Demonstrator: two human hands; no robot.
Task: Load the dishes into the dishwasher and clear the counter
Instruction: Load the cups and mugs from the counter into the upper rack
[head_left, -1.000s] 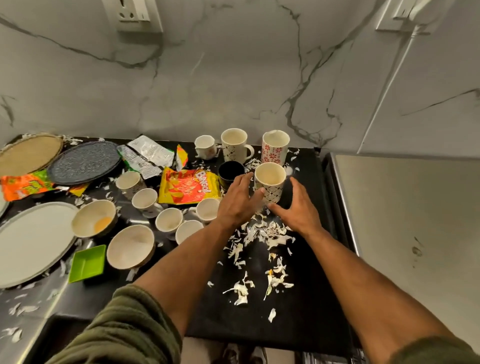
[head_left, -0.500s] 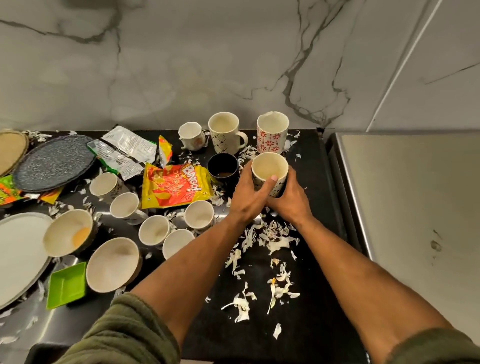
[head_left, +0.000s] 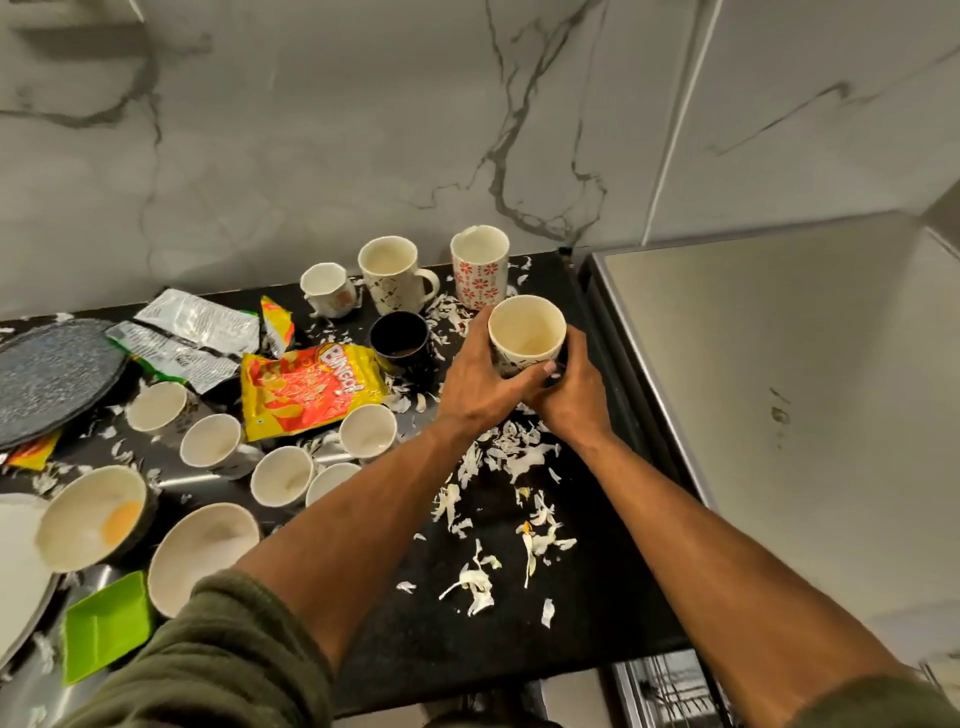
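Observation:
A cream patterned mug (head_left: 525, 332) is held upright just above the black counter (head_left: 587, 597), near its right edge. My left hand (head_left: 480, 387) grips its left side and my right hand (head_left: 569, 395) wraps its right side and base. Behind it stand a red-flowered mug (head_left: 479, 267), a cream handled mug (head_left: 392, 275), a small white cup (head_left: 327, 288) and a black cup (head_left: 400, 338). Several small white cups (head_left: 213, 447) and two bowls (head_left: 91, 519) sit to the left.
Snack wrappers (head_left: 306, 389) and white peel scraps (head_left: 519, 457) litter the counter. A grey plate (head_left: 52, 379), a white plate (head_left: 15, 571) and a green square dish (head_left: 104, 623) lie at the left. A steel surface (head_left: 779, 389) adjoins the counter on the right.
Both hands closed round the cream patterned mug and lifted it slightly. The camera tilted down and moved nearer the counter.

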